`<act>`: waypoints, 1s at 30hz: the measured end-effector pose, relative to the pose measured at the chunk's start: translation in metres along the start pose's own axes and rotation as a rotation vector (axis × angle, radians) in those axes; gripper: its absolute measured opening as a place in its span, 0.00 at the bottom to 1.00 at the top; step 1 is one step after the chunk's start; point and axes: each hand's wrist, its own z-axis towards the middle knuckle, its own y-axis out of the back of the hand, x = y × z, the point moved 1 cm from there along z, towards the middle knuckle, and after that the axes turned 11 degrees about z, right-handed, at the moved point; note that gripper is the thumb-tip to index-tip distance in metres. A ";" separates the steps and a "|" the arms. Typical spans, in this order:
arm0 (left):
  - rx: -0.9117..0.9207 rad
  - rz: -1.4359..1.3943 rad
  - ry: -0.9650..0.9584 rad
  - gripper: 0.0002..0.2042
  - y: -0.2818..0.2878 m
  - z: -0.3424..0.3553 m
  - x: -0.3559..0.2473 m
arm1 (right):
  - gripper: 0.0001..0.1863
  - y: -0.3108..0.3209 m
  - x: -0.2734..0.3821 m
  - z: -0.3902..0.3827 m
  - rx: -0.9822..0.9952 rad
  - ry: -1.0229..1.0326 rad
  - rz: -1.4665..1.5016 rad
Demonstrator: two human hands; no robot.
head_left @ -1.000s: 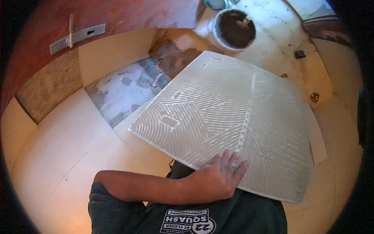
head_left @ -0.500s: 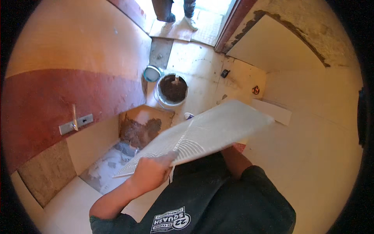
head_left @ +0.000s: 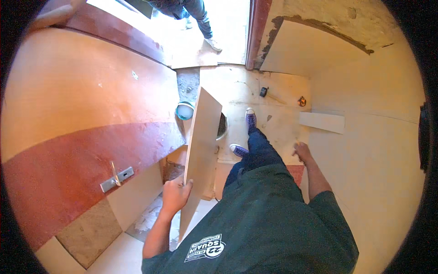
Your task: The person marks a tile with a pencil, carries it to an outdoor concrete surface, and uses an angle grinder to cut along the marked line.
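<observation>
My left hand (head_left: 177, 195) is closed on the near edge of a large beige tile (head_left: 203, 137), thumb on its smooth face. The tile stands on edge, tilted, left of my body, with its thin long edge toward me. Its other face is turned out of sight. Out to the right, my right hand (head_left: 302, 153) is away from the tile, its fingers loosely curled and apart, with nothing visible in it. Behind the tile a bucket of dark mortar (head_left: 222, 124) is mostly hidden. Beside the tile's far end is a small teal-rimmed bucket (head_left: 184, 111).
A door with a metal handle (head_left: 117, 179) stands at left. A mallet (head_left: 264, 92) and a small orange-and-black object (head_left: 301, 101) lie on the floor. A tile strip (head_left: 321, 122) is by the right wall. In the doorway stands another person (head_left: 200, 20).
The tile has swung from nearly flat, ridged adhesive side up, to standing on edge at my left. My right hand has come out from beneath it to the right. The view has shifted.
</observation>
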 end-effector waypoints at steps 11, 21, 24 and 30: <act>-0.022 -0.237 0.304 0.13 0.066 0.084 0.020 | 0.19 0.065 0.114 0.106 -0.010 -0.118 -0.080; -0.036 -0.214 0.405 0.13 0.188 0.171 -0.024 | 0.19 -0.102 0.437 0.203 0.345 0.337 -0.196; -0.055 -0.179 0.480 0.13 0.273 0.187 -0.145 | 0.16 -0.067 0.582 0.202 0.507 0.302 -0.154; -0.042 -0.173 0.497 0.16 0.384 0.314 -0.201 | 0.18 -0.089 0.782 0.259 0.540 0.190 -0.176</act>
